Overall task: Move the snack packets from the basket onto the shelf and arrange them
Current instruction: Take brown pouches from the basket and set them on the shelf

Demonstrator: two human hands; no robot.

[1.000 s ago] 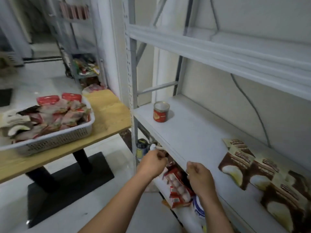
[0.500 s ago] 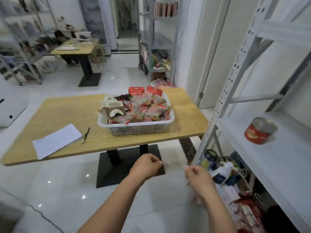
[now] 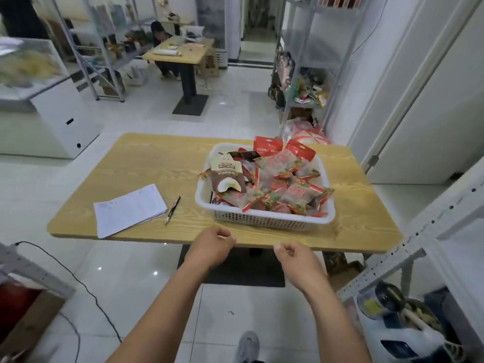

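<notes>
1. We see a white slotted basket (image 3: 264,221) on the right half of the wooden worktop (image 3: 157,166), close to its near edge. It is heaped with snack packets (image 3: 290,191).
2. Most of the packets are translucent reddish-brown ones with red and green trim, lying crosswise over one another.
3. A brown-and-cream pouch (image 3: 226,179) lies on top at the basket's left end, and two red pouches (image 3: 267,146) stand upright against its far wall.
4. The shelf (image 3: 429,224) stands to our right, well apart from the basket. Only its perforated upright and the edge of a white board show.
5. On the floor under the shelf we see a white bag (image 3: 408,339). It holds a dark-lidded jar (image 3: 377,302) and other items that we cannot make out.
6. Left of the basket on the worktop lies a sheaf of papers (image 3: 129,208), with a pen (image 3: 172,210) just beside it.
7. Our left hand (image 3: 212,247) reaches forward, back upward, over the worktop's near edge in front of the basket's left end. Its fingers curl into a loose fist, so the grip is clenched on nothing.
8. Our right hand (image 3: 296,260) hangs just short of the worktop's edge, below the basket's near wall. Its fingers curl inward with the thumb against the forefinger, and this grip is also clenched and empty.
9. Neither hand touches the basket.
</notes>
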